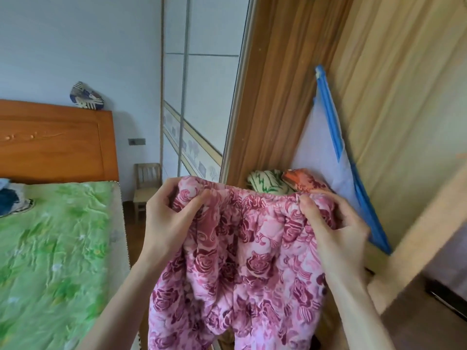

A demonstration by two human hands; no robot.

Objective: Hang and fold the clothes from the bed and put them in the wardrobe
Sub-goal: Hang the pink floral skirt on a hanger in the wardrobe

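Bedroom wall and green-sheeted bed [58, 238] are lying to the left while pink rose-print quilted trousers [242, 263] are hanging before the open wardrobe [290, 97]. Left hand [168, 221] and right hand [338, 231] are each pinching the gathered waistband, legs dangling below the grips. Padded, soft and floppy, they are probably best held at the waist.

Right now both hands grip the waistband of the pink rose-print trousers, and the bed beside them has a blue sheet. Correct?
Not quite: the head view shows a green sheet on the bed. The left hand and right hand do grip the pink rose-print trousers at the waistband.
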